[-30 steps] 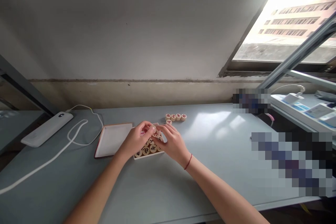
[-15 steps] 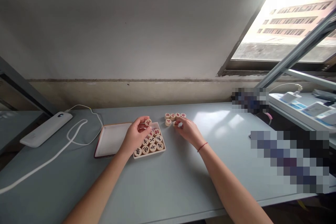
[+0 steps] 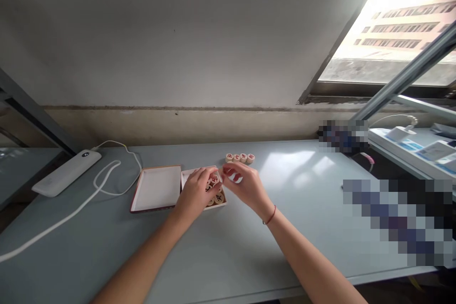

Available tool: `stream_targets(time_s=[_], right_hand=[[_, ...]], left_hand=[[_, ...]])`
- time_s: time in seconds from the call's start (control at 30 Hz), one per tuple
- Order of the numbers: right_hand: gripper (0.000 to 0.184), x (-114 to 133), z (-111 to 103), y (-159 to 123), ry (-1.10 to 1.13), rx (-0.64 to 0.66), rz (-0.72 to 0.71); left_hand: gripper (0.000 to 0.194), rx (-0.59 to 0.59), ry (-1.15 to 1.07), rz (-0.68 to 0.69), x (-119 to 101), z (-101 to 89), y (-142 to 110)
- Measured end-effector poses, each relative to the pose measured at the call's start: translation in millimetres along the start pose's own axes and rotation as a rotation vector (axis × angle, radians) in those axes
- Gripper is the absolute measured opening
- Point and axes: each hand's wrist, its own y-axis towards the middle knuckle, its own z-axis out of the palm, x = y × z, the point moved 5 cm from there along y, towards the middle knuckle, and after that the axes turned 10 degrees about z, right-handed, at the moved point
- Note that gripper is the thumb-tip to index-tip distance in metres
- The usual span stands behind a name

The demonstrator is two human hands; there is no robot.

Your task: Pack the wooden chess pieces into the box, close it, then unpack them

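The left hand (image 3: 195, 192) curls over a shallow white rectangular box (image 3: 187, 175) holding round, pale, wooden-looking discs (image 3: 218, 198) with red and black characters; whether its grip has one cannot be told. The right hand (image 3: 248, 189) bends thumb and fingers together by the box's right edge, its grip equally unclear. Pinching a disc by its sides and clearing the rim vertically should spare its neighbours. A white, red-edged tray (image 3: 158, 187) crowds the left; rightward, the grey surface (image 3: 295, 199) gives room. Beyond stands a row of four red-lettered discs (image 3: 236, 156).
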Motion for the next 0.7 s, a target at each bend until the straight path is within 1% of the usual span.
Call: stream_targets(time_s=[0.07,0.1,0.2,0.3,0.43,0.57,0.7], right_hand=[[0.016,-18.5,-11.8,8.7,-0.092,-0.079,0.052],[0.015,-28.8,-16.7,12.9,-0.162,-0.097,0.097],[0.011,-56.2,-24.4,21.4,-0.331,-0.074,0.255],[0.008,-67.3,-22.9,23.0,-0.384,-0.032,0.334],[0.011,-65.6,-15.9,21.5,-0.383,0.001,0.32],[0.017,-65.7,-11.8,20.7,-0.438,-0.009,0.283],[0.017,-71.7,-7.1,21.1,-0.463,-0.023,0.259]], left_hand=[[0.025,0.01,0.043,-0.007,2.3,-1.9,0.5],[0.025,0.014,0.057,-0.013,3.5,-3.1,0.8],[0.022,0.026,0.074,-0.028,6.7,-6.1,1.3],[0.022,0.034,0.08,-0.039,8.9,-7.1,1.6],[0.022,0.036,0.096,-0.03,10.0,-6.3,1.5],[0.022,0.032,0.131,-0.018,11.6,-5.1,0.5],[0.021,0.053,0.157,-0.044,15.1,-4.0,-0.4]])
